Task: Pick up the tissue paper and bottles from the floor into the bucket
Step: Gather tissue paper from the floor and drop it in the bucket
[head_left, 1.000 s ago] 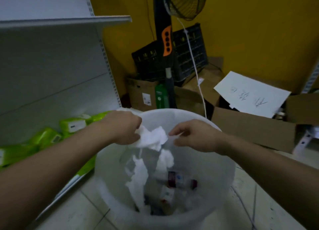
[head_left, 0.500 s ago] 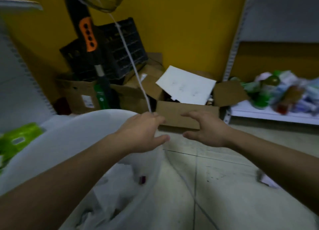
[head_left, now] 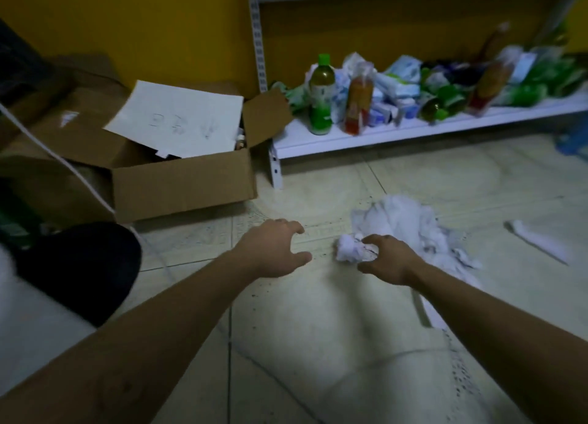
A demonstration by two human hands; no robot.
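A crumpled pile of white tissue paper (head_left: 410,229) lies on the tiled floor, with a small wad (head_left: 350,251) at its near left edge. My right hand (head_left: 389,261) hovers at that wad, thumb and fingers spread around it and touching it. To its left, my left hand (head_left: 273,248) is over bare floor with fingers spread and nothing in it. The white bucket (head_left: 28,328) shows only as a blurred wall at the left edge. A loose tissue strip (head_left: 537,240) lies farther right, and another scrap (head_left: 426,309) lies under my right forearm.
An open cardboard box (head_left: 184,182) with a white sheet (head_left: 178,118) on it stands behind my left hand. A low white shelf (head_left: 413,131) holds bottles, a green one (head_left: 321,96) among them, and packets. A white cord (head_left: 57,156) and a dark knee (head_left: 79,264) are at left.
My view swung right, from the bucket to the floor. Both hands left the bucket, let go of the tissue there, and reached down to the tissue pile.
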